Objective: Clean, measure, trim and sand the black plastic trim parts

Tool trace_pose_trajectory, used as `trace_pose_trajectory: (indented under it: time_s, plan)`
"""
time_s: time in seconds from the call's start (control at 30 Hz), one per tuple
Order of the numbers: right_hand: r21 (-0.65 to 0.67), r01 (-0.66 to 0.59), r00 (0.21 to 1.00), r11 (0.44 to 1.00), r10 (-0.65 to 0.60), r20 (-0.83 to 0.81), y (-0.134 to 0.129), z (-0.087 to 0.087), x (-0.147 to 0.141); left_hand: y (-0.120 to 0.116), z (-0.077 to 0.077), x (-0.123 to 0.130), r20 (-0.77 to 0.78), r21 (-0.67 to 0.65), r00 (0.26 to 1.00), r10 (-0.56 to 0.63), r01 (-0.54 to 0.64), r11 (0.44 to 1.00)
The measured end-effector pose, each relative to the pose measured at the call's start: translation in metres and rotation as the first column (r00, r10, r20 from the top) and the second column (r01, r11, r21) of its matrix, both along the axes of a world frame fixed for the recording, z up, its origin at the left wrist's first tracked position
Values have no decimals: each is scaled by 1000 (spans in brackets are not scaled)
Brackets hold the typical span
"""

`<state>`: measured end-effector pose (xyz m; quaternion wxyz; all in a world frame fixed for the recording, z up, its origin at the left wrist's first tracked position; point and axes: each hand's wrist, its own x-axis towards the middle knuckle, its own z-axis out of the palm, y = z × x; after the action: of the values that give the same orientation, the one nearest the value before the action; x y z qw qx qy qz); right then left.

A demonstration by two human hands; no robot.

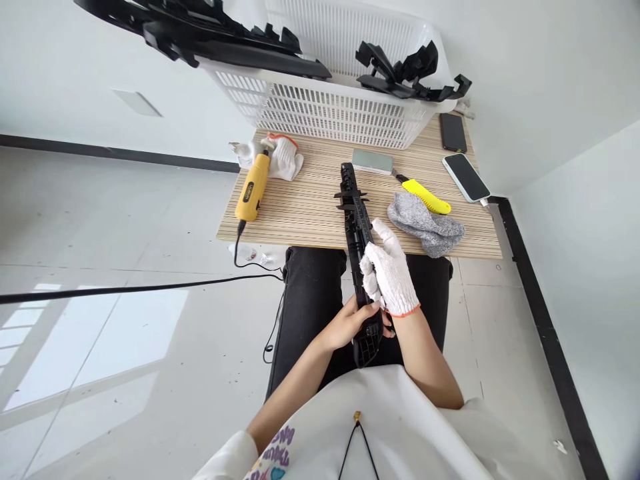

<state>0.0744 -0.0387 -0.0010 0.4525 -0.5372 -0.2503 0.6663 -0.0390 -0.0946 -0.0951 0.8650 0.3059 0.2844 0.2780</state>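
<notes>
A long black plastic part (369, 347) runs from my lap up over the table's front edge. My left hand (353, 323), bare, is wrapped round its near end. Along the part's upper face lies a dark caliper (361, 215), its jaws pointing out sideways near the far end. My right hand (393, 277), in a white knitted glove with an orange hem, closes on the caliper's near end, with the index finger stretched along it. The tips of its other fingers are partly hidden.
On the wood-grain table (310, 220) are a yellow rotary tool (253, 187) with a cord, a white glove (285, 159), a sharpening stone (373, 161), a yellow utility knife (426, 196), a grey cloth (425, 223) and two phones (467, 177). Behind stands a white basket (340, 110) bearing black parts (240, 47).
</notes>
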Motion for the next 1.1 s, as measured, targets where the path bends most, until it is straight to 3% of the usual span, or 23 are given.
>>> trace_pose_trajectory:
  time_s: [0.17, 0.23, 0.37, 0.47, 0.6, 0.7, 0.8, 0.93, 1.1]
  plan:
    - [-6, -20, 999, 1000, 21, 40, 9, -4, -2, -1, 2, 1, -37, 55, 996, 82, -80, 995]
    - [41, 0, 998, 999, -3, 57, 5, -6, -1, -2, 4, 1, -122, 177, 981, 150, -127, 976]
    - [156, 48, 996, 987, -60, 73, -16, -3, 4, -5, 8, -2, -254, 437, 914, 315, -182, 881]
    - [204, 119, 986, 972, -140, 92, -35, -1, 11, -1, 16, -7, -269, 402, 905, 329, -205, 892]
    - [206, 162, 974, 965, -189, 120, -47, -5, 16, 30, 41, -13, -196, 324, 932, 306, -233, 917]
    - [233, 93, 978, 968, -133, 162, -47, -3, 15, 67, 63, -15, -179, 362, 912, 369, -287, 887]
    - [264, 8, 988, 965, -49, 149, -42, 5, 12, 97, 75, -16, -130, 374, 911, 391, -321, 870]
    - [255, 15, 997, 967, -35, 71, -30, 10, 6, 110, 67, -15, -69, 361, 928, 367, -320, 876]
    - [191, 26, 997, 981, -40, 71, -25, 1, -4, 108, 46, -13, 28, 335, 941, 338, -327, 883]
